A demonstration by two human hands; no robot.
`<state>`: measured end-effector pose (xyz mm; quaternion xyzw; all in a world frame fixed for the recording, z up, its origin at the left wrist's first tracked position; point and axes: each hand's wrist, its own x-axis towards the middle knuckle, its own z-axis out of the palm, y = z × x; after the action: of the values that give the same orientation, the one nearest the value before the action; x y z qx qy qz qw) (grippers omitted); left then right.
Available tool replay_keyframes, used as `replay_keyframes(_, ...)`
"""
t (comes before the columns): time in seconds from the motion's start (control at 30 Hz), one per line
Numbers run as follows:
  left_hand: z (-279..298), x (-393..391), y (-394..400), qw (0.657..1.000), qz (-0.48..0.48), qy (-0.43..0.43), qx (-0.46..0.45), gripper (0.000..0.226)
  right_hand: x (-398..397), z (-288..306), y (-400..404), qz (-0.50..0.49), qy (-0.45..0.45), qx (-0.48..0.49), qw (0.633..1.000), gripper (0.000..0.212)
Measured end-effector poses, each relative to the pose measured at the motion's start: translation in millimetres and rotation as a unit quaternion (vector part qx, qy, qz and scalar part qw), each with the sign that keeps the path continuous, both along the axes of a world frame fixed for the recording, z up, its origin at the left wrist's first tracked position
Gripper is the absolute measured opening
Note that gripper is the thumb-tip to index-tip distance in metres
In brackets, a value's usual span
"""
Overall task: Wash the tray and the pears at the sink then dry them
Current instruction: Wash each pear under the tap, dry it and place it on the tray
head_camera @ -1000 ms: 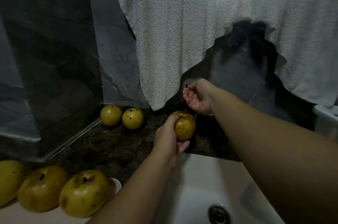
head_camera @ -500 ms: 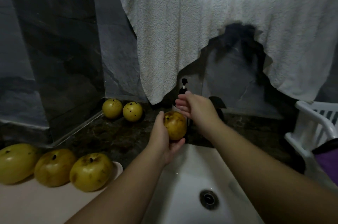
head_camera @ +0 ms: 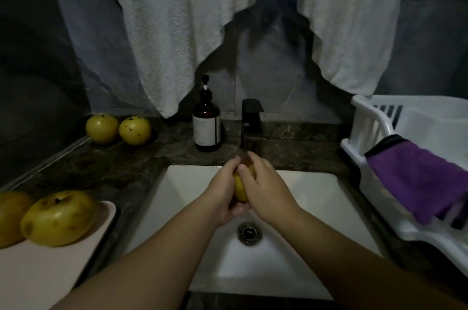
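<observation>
Over the white sink point(head_camera: 316, 198), both hands enclose one yellow pear point(head_camera: 240, 189), just below the dark tap point(head_camera: 250, 122). My left hand point(head_camera: 222, 190) cups it from the left and beneath. My right hand point(head_camera: 263, 183) wraps over its right side, thumb on the front. Most of that pear is hidden. Two pears point(head_camera: 57, 217) lie on the pale tray point(head_camera: 50, 271) at the lower left. Two more pears point(head_camera: 117, 128) sit on the dark counter in the back left corner.
An amber pump bottle point(head_camera: 206, 122) stands left of the tap. A white dish rack point(head_camera: 379, 137) with a purple cloth point(head_camera: 417, 175) fills the right side. A white towel point(head_camera: 228, 18) hangs on the wall behind. The drain point(head_camera: 249, 232) lies under my wrists.
My right hand left the pump bottle and closed over the pear. Both hands lowered the pear over the sink, under the tap. The view tilted down.
</observation>
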<state>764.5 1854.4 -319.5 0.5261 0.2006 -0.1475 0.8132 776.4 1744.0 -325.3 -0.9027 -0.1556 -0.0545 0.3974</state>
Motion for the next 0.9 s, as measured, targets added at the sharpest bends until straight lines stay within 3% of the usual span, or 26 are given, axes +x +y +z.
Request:
replay_keyframes(0.07, -5.0, 0.9, -1.2, 0.999, -0.020, -0.004, 0.029, 0.051, -2.1, -7.8, 1.0, 0.010, -0.043, -0.051, 0.998, 0.057)
replay_keyframes(0.13, -4.6, 1.9, -4.8, 0.998, -0.034, -0.025, 0.045, 0.052, 6.5, -4.2, -1.3, 0.029, -0.089, -0.043, 0.995, 0.050)
replay_keyframes(0.23, -1.1, 2.6, -7.9, 0.996, -0.030, -0.027, 0.076, 0.056, 21.4, 7.0, -9.2, -0.035, 0.085, 0.167, 0.982, 0.035)
replay_keyframes(0.27, -0.9, 2.7, -7.4, 0.997, -0.023, -0.022, 0.072, 0.057, 20.6, 6.5, -10.7, -0.040, 0.125, 0.188, 0.973, 0.035)
replay_keyframes(0.3, -1.5, 2.6, -6.7, 0.998, -0.016, -0.018, 0.063, 0.057, 17.0, 2.6, -9.8, -0.036, 0.116, 0.166, 0.979, 0.038)
replay_keyframes(0.43, -3.0, -1.4, -11.0, 0.996, -0.045, -0.031, 0.064, 0.056, 6.4, -3.2, -5.3, 0.004, -0.070, 0.072, 0.995, 0.046)
replay_keyframes(0.53, 0.9, -4.4, -11.8, 0.995, -0.053, -0.027, 0.080, 0.061, 18.1, 3.8, -11.6, -0.047, 0.071, 0.221, 0.972, 0.038)
replay_keyframes(0.6, 3.4, -5.1, -11.3, 0.998, -0.039, -0.018, 0.042, 0.060, 10.7, 2.0, -7.5, -0.053, 0.047, 0.176, 0.982, 0.045)
replay_keyframes(0.7, 2.6, -6.6, -14.9, 0.998, -0.047, -0.031, 0.037, 0.054, 5.5, -1.9, -4.6, -0.028, -0.078, 0.100, 0.992, 0.046)
replay_keyframes(0.8, 5.1, -6.0, -12.3, 0.997, -0.046, -0.028, 0.057, 0.059, 20.4, 3.5, -12.4, -0.049, 0.082, 0.249, 0.964, 0.033)
replay_keyframes(0.9, 8.3, -3.2, -9.6, 1.000, -0.010, -0.028, -0.006, 0.054, 5.7, -0.8, -2.6, -0.038, -0.011, 0.133, 0.990, 0.050)
